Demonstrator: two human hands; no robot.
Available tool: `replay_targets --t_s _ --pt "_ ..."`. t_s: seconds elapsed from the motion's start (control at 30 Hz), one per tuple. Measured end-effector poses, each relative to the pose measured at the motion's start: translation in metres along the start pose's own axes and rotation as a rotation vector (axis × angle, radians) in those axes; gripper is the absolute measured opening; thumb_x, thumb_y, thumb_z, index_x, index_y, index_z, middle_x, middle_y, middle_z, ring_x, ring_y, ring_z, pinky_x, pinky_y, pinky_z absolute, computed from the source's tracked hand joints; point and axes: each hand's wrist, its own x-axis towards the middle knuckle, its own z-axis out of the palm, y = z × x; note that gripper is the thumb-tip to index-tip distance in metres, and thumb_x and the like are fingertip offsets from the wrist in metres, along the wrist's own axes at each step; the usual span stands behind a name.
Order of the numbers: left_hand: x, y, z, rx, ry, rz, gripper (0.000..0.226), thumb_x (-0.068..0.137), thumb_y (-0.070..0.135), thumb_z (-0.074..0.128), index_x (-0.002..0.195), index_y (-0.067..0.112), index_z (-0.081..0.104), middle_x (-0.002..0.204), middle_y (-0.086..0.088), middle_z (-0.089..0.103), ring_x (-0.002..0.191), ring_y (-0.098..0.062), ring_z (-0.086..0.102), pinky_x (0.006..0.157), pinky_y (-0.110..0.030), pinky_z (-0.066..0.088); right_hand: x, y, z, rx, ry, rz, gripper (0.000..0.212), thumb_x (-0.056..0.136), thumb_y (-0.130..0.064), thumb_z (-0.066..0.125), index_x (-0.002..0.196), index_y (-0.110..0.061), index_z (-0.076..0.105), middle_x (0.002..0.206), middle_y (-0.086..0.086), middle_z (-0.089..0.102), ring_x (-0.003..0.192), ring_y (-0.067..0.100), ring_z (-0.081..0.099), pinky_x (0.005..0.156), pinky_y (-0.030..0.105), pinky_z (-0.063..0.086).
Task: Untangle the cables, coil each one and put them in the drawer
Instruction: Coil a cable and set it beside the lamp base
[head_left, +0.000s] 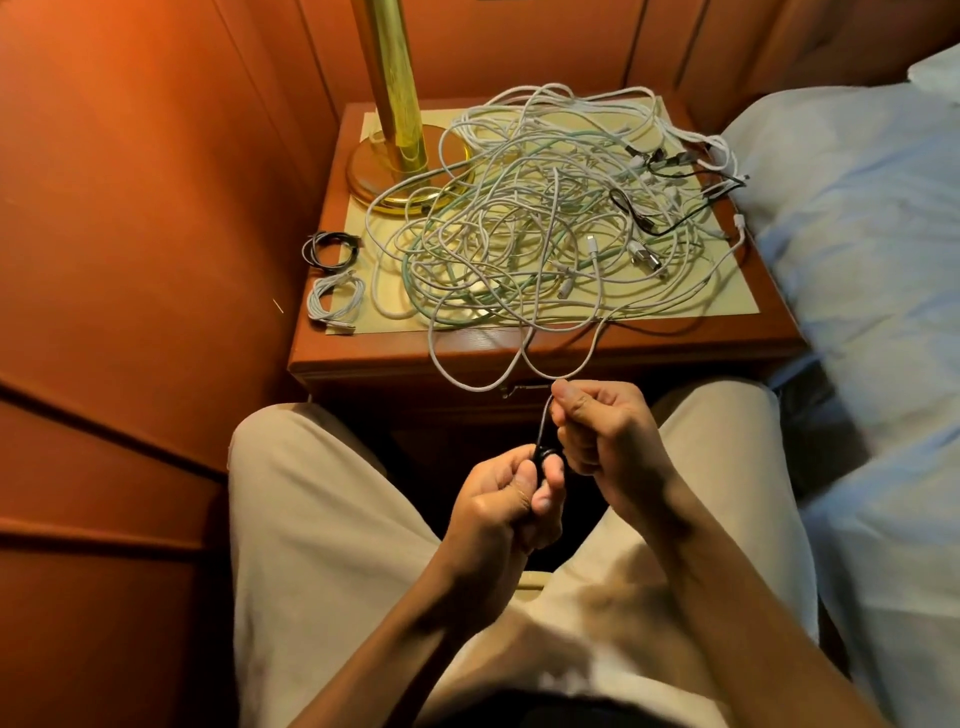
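A big tangle of white, green and black cables (545, 218) covers the wooden nightstand (363, 353). Two coiled cables lie at its left edge: a dark coil (331, 252) and a white coil (335, 301). Loops of white cable (467, 374) hang over the front edge. Below the edge, my left hand (506, 499) pinches a small dark cable loop (545, 452), and my right hand (605, 431) grips the same cable a little higher. The drawer front (524, 388) under the top looks closed; only its small handle shows.
A brass lamp base (400, 171) and pole stand at the nightstand's back left. A bed with white sheets (857, 234) lies on the right. An orange-brown panelled wall (130, 234) runs along the left. My knees in beige trousers (322, 493) flank the hands.
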Motion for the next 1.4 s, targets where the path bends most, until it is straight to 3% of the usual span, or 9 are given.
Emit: replay_targets --t_s 0.2,0.37,0.53,0.73,0.87,1.0,1.2,1.33,1.4 --pt "0.009 0.027 0.005 -0.328 0.101 0.035 0.031 0.088 0.035 0.049 0.092 0.004 0.055 0.067 0.000 0.040 0.051 -0.008 0.033 0.054 -0.019 0.034 -0.005 0.027 0.016 -0.133 0.050 0.019 0.050 0.101 -0.034 0.050 0.080 0.011 0.055 0.062 0.016 0.044 0.046 0.018 0.029 0.039 0.020 0.021" --pt "0.022 0.044 -0.011 -0.312 0.175 0.175 0.061 0.094 0.057 0.033 0.110 0.002 0.053 0.077 -0.001 0.045 0.064 -0.012 0.042 0.068 -0.027 0.034 -0.027 0.040 0.023 -0.453 -0.106 -0.019 0.035 0.103 -0.022 0.050 0.073 -0.025 0.067 0.051 -0.010 0.045 0.047 0.004 0.038 0.046 0.024 0.029" --pt "0.027 0.043 -0.039 0.062 0.257 0.279 0.067 0.090 0.058 0.023 0.122 0.006 0.050 0.082 0.003 0.051 0.076 -0.012 0.049 0.085 -0.026 0.040 -0.055 0.019 0.025 -0.555 -0.320 -0.058 0.015 0.098 -0.017 0.060 0.095 -0.011 0.072 0.067 -0.004 0.061 0.061 0.002 0.052 0.059 0.028 0.045" --pt "0.006 0.006 -0.021 0.413 -0.001 0.145 0.057 0.097 0.058 0.036 0.115 0.008 0.060 0.096 -0.025 0.056 0.092 -0.033 0.060 0.086 -0.048 0.047 -0.052 -0.045 0.016 -0.286 -0.265 -0.152 0.030 0.095 -0.016 0.061 0.083 0.010 0.069 0.057 0.003 0.048 0.048 0.006 0.037 0.045 0.015 0.028" --pt "0.004 0.007 -0.015 0.451 0.001 0.201 0.040 0.103 0.029 0.036 0.108 0.006 0.068 0.076 -0.004 0.056 0.071 -0.019 0.054 0.070 -0.028 0.044 -0.038 -0.068 -0.003 -0.334 -0.157 -0.239 0.028 0.084 -0.024 0.066 0.067 -0.001 0.071 0.047 -0.002 0.052 0.042 0.006 0.041 0.043 0.018 0.031" --pt "0.001 0.010 -0.011 0.472 -0.084 0.216 0.036 0.101 0.028 0.039 0.107 0.008 0.069 0.072 0.000 0.053 0.064 -0.015 0.051 0.063 -0.024 0.044 -0.026 -0.063 -0.012 -0.383 -0.149 -0.259 0.032 0.079 -0.029 0.070 0.067 0.001 0.067 0.049 0.005 0.046 0.044 0.014 0.035 0.042 0.020 0.027" --pt "-0.001 0.014 -0.008 0.199 -0.039 0.169 0.032 0.098 0.026 0.040 0.073 0.018 0.059 0.061 0.001 0.034 0.051 -0.010 0.029 0.049 -0.025 0.023 -0.007 -0.041 -0.007 -0.343 -0.085 -0.221 0.028 0.082 -0.030 0.068 0.067 -0.006 0.069 0.049 -0.004 0.047 0.046 0.006 0.038 0.047 0.017 0.030" --pt "0.001 0.029 -0.002 -0.240 -0.029 0.139 0.035 0.096 0.027 0.042 0.069 0.017 0.062 0.060 0.005 0.039 0.044 -0.005 0.033 0.047 -0.017 0.032 -0.005 -0.007 0.003 -0.396 -0.113 -0.217 0.030 0.095 -0.035 0.061 0.077 -0.013 0.070 0.060 0.011 0.051 0.057 0.013 0.044 0.053 0.031 0.035" --pt "0.005 0.043 -0.004 -0.441 0.067 0.197 0.040 0.098 0.023 0.042 0.070 0.013 0.068 0.061 0.003 0.045 0.045 -0.006 0.042 0.048 -0.018 0.042 -0.012 0.007 0.008 -0.483 -0.159 -0.202 0.025 0.097 -0.031 0.056 0.088 -0.013 0.071 0.061 0.000 0.057 0.056 0.006 0.046 0.052 0.030 0.035"
